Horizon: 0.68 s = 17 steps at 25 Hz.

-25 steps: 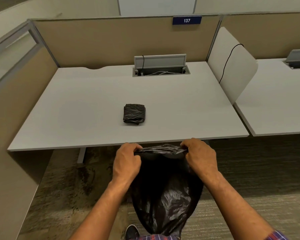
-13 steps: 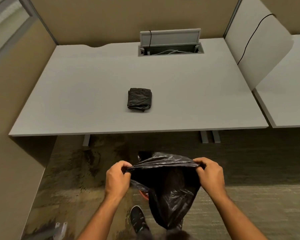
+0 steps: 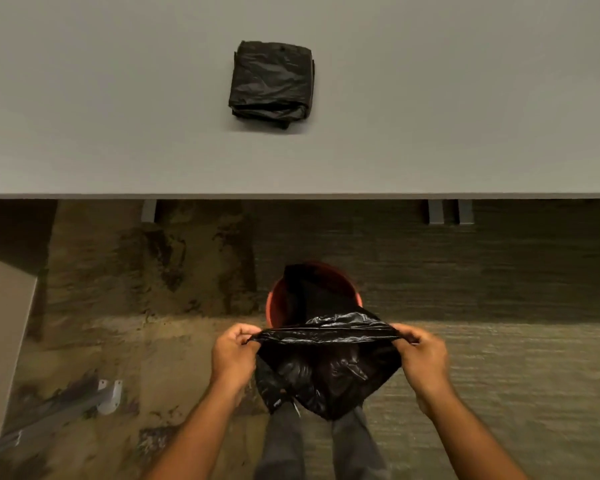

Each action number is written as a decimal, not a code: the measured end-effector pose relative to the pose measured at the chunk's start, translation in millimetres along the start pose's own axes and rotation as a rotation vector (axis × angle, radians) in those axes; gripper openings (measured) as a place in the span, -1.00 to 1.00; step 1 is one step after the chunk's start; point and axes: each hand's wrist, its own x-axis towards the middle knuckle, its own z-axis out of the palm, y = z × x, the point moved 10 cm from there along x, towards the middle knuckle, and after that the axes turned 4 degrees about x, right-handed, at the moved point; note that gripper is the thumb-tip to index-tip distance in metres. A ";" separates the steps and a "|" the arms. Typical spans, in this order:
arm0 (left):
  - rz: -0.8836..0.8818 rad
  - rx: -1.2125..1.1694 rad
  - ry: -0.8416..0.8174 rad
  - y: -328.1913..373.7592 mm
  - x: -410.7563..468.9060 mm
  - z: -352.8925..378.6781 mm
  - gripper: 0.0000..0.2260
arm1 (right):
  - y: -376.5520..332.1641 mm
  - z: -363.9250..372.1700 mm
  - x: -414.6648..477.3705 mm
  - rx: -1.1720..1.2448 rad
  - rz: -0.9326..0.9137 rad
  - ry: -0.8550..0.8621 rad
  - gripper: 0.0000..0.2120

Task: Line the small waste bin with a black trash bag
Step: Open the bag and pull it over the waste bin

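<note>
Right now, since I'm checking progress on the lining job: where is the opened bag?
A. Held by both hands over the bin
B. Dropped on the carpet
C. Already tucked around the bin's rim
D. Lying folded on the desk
A: the left hand and right hand stretch the bag open just above the bin, its rim bare.

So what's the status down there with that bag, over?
Left hand and right hand each pinch the black trash bag mouth, stretched wide. Orange bin just beyond on the floor. Nothing blocking.
</note>
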 end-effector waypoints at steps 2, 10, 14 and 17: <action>-0.092 -0.042 -0.049 -23.0 23.7 21.1 -0.75 | 28.6 16.1 25.5 0.063 0.127 -0.054 -0.80; -0.306 -0.397 -0.054 -68.0 102.7 64.2 -0.82 | 75.2 75.2 110.0 0.220 0.271 -0.223 -0.85; -0.420 -0.505 -0.263 -77.2 148.0 91.1 -0.70 | 74.0 103.7 160.5 0.242 0.259 -0.187 -0.78; -0.436 -0.444 -0.165 -87.3 190.9 102.4 -0.69 | 76.2 123.7 207.2 0.146 0.166 -0.011 -0.80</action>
